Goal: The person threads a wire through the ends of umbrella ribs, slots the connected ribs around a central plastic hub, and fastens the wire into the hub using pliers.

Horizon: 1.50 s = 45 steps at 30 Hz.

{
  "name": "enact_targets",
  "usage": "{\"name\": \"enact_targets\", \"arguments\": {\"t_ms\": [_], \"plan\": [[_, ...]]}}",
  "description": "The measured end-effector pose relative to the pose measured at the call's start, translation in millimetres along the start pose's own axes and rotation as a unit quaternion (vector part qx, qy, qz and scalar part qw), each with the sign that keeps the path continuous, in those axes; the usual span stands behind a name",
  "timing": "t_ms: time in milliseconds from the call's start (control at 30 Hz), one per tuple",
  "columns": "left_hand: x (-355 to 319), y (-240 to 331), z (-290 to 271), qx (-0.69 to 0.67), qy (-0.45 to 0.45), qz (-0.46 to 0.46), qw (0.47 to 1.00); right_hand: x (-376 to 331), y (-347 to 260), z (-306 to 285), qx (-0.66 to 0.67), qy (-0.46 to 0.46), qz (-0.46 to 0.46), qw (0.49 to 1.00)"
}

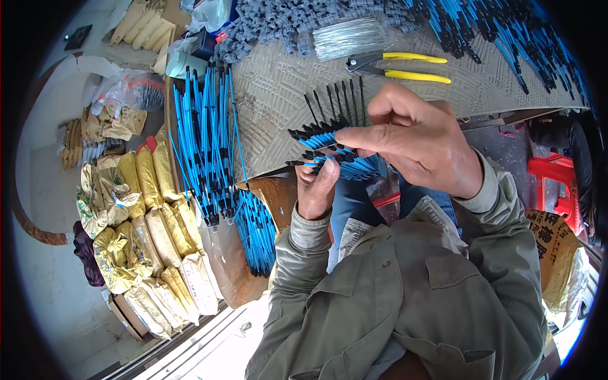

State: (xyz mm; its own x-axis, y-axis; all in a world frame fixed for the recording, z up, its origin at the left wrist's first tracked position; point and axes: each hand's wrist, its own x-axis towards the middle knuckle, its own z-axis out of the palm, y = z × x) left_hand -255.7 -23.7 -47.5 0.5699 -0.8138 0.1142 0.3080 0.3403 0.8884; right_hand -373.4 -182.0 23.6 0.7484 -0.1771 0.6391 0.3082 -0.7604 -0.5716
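My left hand (316,193) is wrapped round a bundle of thin blue rods with black ends (323,138), held over my lap at the table's near edge. Several thin black tips fan out from the bundle toward the table. My right hand (421,142) reaches in from the right, thumb and fingers closed at the bundle's upper right side. What lies between those fingertips is partly hidden, but they are pressed on the blue rods. Beyond the hands, cutting pliers with yellow handles (415,58) lie on the table beside a stack of silver wire pieces (348,39).
Grey plastic fittings (272,31) are heaped on the far side of the textured tabletop (272,107). More blue rods (500,38) lie far right; others stand bundled at left (202,139). Yellow sacks (168,234) fill the left floor, and a red stool (557,183) stands right.
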Motion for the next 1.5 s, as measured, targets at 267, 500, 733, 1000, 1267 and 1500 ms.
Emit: {"name": "enact_targets", "arguments": {"t_ms": [267, 500, 733, 1000, 1267, 1500], "plan": [[0, -2, -1, -0.005, 0.004, -0.007, 1.0, 1, 1, -1, -0.024, 0.011, -0.014, 1.0], [-3, 3, 6, -0.045, 0.047, -0.064, 0.996, 1, -9, -2, -0.112, 0.0, -0.045, 0.993], [-5, -5, -7, 0.011, 0.032, -0.061, 0.998, 1, -13, 0, -0.121, 0.023, -0.064, 0.99], [-3, 4, 10, -0.076, 0.028, -0.045, 0.996, 4, -2, 2, -0.063, -0.007, -0.037, 0.997], [-2, 3, 3, -0.028, -0.004, -0.019, 0.999, 6, -3, 2, -0.065, -0.012, -0.033, 0.997], [2, 2, 0, -0.004, -0.033, -0.004, 0.999, 6, -1, 7, -0.011, 0.0, -0.022, 1.0]]}}
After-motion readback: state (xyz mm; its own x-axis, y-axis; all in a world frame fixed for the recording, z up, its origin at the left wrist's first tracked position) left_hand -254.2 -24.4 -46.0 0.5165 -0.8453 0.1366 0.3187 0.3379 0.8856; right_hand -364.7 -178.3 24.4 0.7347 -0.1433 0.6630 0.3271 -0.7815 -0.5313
